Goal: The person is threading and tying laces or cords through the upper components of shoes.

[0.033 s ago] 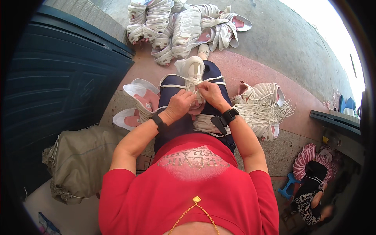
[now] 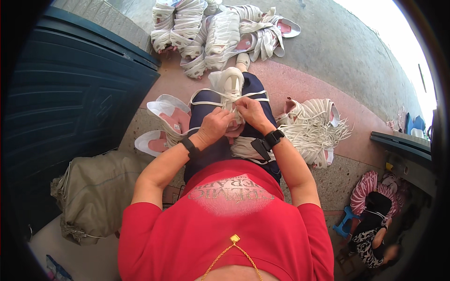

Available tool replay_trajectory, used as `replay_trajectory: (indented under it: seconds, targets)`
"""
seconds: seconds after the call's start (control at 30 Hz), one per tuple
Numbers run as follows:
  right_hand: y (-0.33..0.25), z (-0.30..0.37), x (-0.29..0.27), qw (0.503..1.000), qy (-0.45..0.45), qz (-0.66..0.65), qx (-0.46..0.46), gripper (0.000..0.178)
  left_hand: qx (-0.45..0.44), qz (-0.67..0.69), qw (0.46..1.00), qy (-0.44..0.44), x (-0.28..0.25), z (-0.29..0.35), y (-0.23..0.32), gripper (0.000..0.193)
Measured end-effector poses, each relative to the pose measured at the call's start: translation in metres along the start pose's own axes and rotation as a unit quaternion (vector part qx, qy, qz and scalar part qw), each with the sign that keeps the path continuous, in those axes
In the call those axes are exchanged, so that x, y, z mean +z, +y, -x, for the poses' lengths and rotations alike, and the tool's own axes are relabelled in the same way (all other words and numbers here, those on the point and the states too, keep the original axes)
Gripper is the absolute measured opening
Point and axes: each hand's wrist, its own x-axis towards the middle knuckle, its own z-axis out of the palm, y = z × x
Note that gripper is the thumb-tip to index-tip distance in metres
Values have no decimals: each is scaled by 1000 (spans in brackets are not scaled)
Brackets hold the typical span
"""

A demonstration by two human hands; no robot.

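Note:
A white shoe upper (image 2: 231, 82) with pink lining rests on my lap, its toe pointing away from me. A flat white shoelace (image 2: 207, 102) crosses it, with loops spreading over both thighs. My left hand (image 2: 216, 123) is closed at the left side of the lacing, fingertips pinched on the lace. On the right side my right hand (image 2: 251, 113) also pinches the lace, close to the left fingertips. The exact lace ends between the fingers are too small to make out. A bundle of white laces (image 2: 246, 147) lies on my lap below the right wrist.
Stacked white uppers (image 2: 225, 40) lie on the floor ahead. More uppers (image 2: 174, 114) sit by my left leg, and laced ones (image 2: 315, 110) by my right. A dark blue door (image 2: 79, 89) and a sack (image 2: 101, 194) stand left. Another person (image 2: 372, 241) works at lower right.

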Motion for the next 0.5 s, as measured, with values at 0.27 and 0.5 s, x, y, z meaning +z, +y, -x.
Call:
replay_trajectory:
  seconds: [0.27,0.5]
  targets:
    - [-18,1,4,994,-3,71,-82,12,19,2,1000,18,-9,-3,-2,33]
    - [-5,1,7,997,3,47,-68,13,-165,131,977,-26,-9,-39,-23,36]
